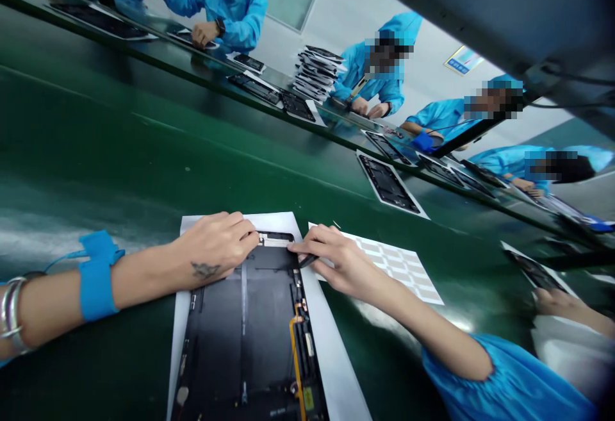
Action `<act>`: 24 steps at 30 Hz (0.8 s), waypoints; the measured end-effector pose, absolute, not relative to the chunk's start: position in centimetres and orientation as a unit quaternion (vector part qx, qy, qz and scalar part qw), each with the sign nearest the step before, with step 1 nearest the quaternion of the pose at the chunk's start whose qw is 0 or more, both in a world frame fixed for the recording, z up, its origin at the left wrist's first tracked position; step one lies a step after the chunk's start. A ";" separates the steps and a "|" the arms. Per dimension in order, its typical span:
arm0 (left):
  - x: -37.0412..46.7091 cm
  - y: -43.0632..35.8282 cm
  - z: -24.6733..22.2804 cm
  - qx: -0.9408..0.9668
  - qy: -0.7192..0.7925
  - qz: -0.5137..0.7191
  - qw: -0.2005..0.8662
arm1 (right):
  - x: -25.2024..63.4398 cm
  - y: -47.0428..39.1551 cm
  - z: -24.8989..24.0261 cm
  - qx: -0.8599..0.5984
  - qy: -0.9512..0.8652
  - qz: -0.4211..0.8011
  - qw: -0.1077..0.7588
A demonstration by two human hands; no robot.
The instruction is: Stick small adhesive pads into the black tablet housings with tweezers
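Observation:
A black device housing (269, 318) with an orange flex cable and small parts along its right side lies on a white sheet (336, 357). My left hand (218, 245) is closed at the housing's top edge, its fingertips beside a pale strip (276, 241); what they pinch, if anything, is hidden. My right hand (336, 257) rests at the top right corner, fingers curled round a dark slim tool, the index fingertip near the strip's right end. A blue band circles my left wrist.
A sheet of pale labels (394, 267) lies right of the housing. More housings (389, 181) rest along the green bench (144, 152). Several people in blue sit opposite, near a stack of sheets (317, 74). Another person's hand (562, 302) is at the right.

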State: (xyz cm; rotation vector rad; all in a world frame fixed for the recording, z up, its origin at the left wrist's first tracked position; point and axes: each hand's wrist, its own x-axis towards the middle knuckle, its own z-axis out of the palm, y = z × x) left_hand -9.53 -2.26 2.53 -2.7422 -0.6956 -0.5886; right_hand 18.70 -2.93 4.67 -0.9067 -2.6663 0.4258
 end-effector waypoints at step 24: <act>-10.1 -0.9 2.8 -0.940 -0.284 -0.188 -0.034 | 16.5 -0.2 4.6 -0.231 -0.928 0.217 0.197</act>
